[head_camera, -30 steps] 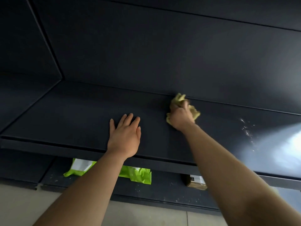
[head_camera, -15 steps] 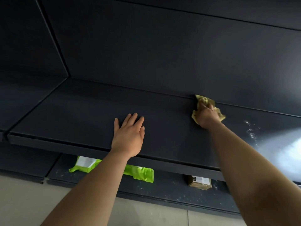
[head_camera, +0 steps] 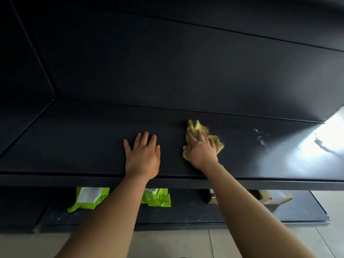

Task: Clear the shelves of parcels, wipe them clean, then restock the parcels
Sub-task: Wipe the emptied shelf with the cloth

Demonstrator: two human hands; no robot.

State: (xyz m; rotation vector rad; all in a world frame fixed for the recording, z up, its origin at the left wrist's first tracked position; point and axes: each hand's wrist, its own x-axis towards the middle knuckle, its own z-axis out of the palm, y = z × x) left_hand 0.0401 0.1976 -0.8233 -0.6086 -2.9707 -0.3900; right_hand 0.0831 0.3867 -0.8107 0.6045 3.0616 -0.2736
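**Cloth flat on the dark shelf, mid-frame**

Your right hand (head_camera: 202,150) presses a crumpled yellow cloth (head_camera: 199,128) against the matte dark shelf (head_camera: 74,146), just right of centre; fingers lie close together over the wad, and soft folds poke out above and to the right. Your left hand (head_camera: 142,155) lies flat beside it, palm down, fingers slightly fanned, holding nothing. Pale smears and glare mark the shelf at right. On the lower shelf (head_camera: 176,215), speckled with dust, bottom of frame: a glossy lime-green parcel (head_camera: 89,199) and brown cardboard boxes (head_camera: 275,198).
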